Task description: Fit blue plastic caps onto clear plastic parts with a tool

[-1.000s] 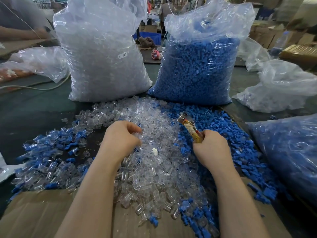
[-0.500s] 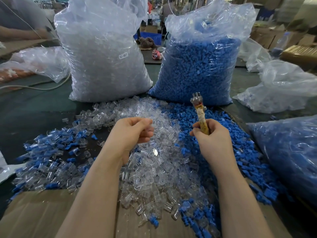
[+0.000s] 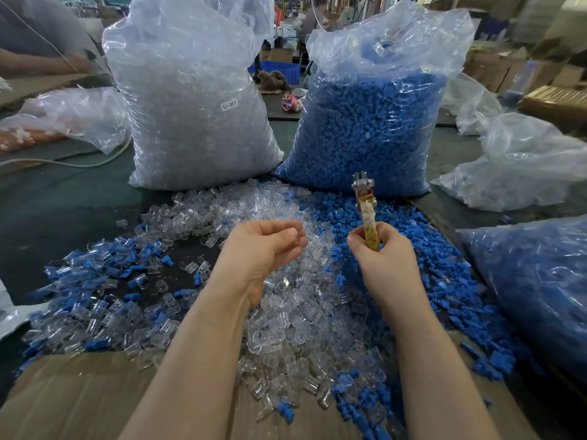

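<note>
A dark green table (image 3: 63, 201) carries loose clear plastic parts (image 3: 286, 312) at centre and blue caps (image 3: 444, 281) to the right. At mid-frame the right hand (image 3: 386, 258) grips the tool (image 3: 365, 208) upright, while the left hand (image 3: 263, 246) pinches a clear part; which one is hard to tell

Right hand (image 3: 386, 258) grips tool (image 3: 365, 211) upright; left hand (image 3: 260, 249) cupped over clear parts (image 3: 286, 312).

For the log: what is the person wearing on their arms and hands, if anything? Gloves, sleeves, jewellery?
Nothing shows. The left hand and right hand are bare, with no gloves, rings or tape. Both forearms are uncovered down to the bottom edge of the picture: no sleeve, watch or wristband in view. Short, unpainted nails show on the left hand's fingers.
</note>
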{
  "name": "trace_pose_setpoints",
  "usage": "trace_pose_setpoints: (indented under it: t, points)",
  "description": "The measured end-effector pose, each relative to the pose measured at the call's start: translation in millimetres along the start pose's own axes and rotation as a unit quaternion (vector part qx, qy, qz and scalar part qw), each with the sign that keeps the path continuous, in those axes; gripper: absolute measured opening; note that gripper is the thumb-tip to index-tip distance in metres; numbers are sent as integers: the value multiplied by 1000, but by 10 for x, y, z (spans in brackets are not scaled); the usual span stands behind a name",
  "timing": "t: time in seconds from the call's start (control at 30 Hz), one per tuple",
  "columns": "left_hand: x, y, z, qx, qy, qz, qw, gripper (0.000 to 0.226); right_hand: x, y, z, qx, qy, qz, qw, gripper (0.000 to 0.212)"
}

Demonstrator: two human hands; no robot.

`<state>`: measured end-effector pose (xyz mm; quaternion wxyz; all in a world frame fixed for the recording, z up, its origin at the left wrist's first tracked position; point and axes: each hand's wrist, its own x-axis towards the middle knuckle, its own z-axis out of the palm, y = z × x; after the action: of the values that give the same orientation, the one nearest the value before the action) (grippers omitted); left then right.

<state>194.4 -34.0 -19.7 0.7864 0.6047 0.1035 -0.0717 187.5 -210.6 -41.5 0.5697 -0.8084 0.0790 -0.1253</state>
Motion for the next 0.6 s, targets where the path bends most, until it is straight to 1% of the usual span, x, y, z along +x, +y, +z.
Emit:
trace_pose_setpoints:
  t: [0.13,0.17,0.3,0.43,0.5,0.6]
  points:
    - [-1,-28,22,116,50,44,991,13,3,14,18,-1,4,-16,1000,14]
    - [-7,-31,30,124,57,51,989,12,-1,9,30,-2,2,-20,1000,14]
    - [-36,-15,72,73,57,50,994,5,-21,-15,75,24,-9,-19,999,15]
    - [-61,-15,137,27,42,33,998,7,-58,-72,101,56,-23,-15,998,11]
    - [-71,-18,159,-2,38,24,999,9,-72,-98,105,84,-17,-28,996,10]
    - [-91,-25,186,-21,31,20,999,9,-102,-137,118,107,-12,-66,992,15]
